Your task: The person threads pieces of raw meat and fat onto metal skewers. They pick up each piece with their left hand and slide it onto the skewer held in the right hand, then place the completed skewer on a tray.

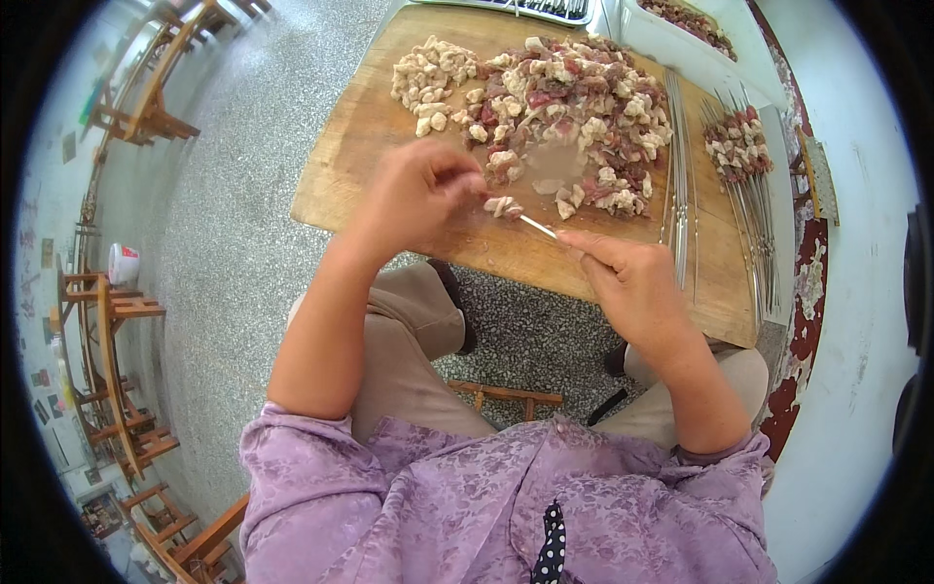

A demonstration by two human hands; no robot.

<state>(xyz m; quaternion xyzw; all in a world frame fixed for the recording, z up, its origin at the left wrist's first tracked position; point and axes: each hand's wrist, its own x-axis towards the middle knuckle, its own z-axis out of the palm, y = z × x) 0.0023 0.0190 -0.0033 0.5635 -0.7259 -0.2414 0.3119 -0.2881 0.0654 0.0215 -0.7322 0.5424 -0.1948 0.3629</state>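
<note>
My right hand (635, 281) grips a thin metal skewer (538, 225) that slants up and left over the near edge of a wooden board (357, 157). Pale and reddish meat pieces (503, 207) are threaded near its far end. At that end, my left hand (430, 190) is blurred, its fingers pinched around a small red piece of meat (488, 196), mostly hidden by the fingertips. Beyond the hands lies a large heap of raw cut meat (613, 109), with a smaller pile of pale fatty chunks (434, 73) to its left.
Bare metal skewers (678, 182) lie on the board's right side, beside several loaded skewers (737, 146). Behind are a metal tray (540, 9) and a white container of meat (678, 55). A wall (861, 292) runs along the right. Wooden stools (109, 306) line the left.
</note>
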